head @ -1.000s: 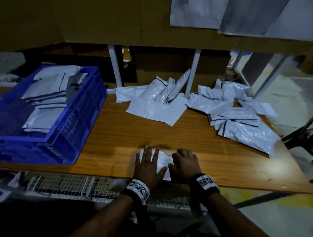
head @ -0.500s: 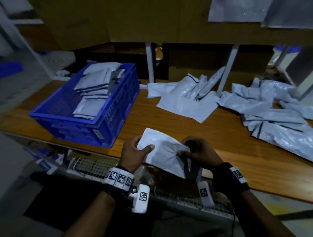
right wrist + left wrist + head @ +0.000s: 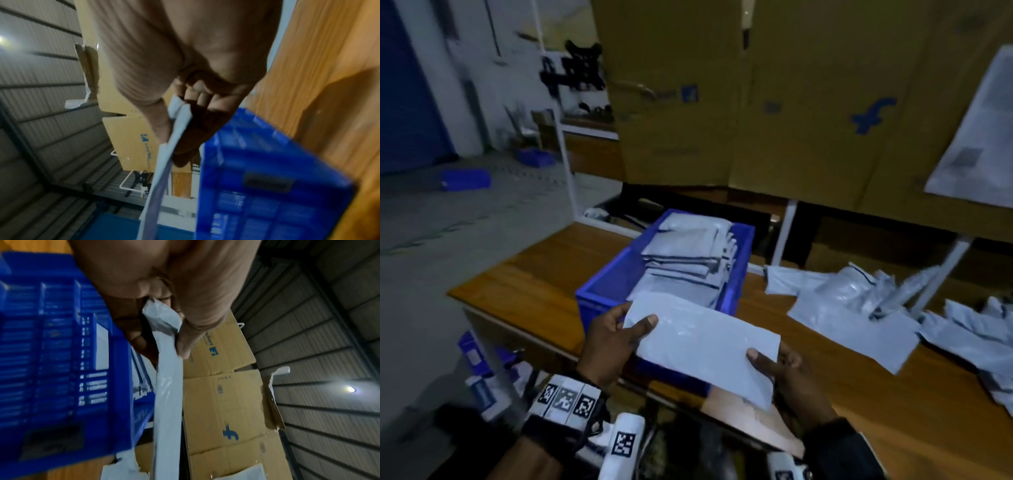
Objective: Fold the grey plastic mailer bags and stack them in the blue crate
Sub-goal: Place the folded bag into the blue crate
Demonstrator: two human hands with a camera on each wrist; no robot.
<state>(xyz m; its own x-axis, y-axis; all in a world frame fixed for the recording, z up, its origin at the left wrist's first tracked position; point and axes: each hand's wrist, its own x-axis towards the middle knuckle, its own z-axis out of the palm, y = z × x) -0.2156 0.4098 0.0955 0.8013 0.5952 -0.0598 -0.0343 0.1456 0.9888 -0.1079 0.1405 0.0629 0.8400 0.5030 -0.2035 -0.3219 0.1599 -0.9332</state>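
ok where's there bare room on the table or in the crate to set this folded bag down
Bare patches: table left of the crate, the strip between crate and loose bags, and the crate's left half beside the stack. The right end is crowded.

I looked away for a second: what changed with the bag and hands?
Both hands, left and right, lifted the folded bag off the table and carried it left, over the crate. The stack and loose bags stayed put.
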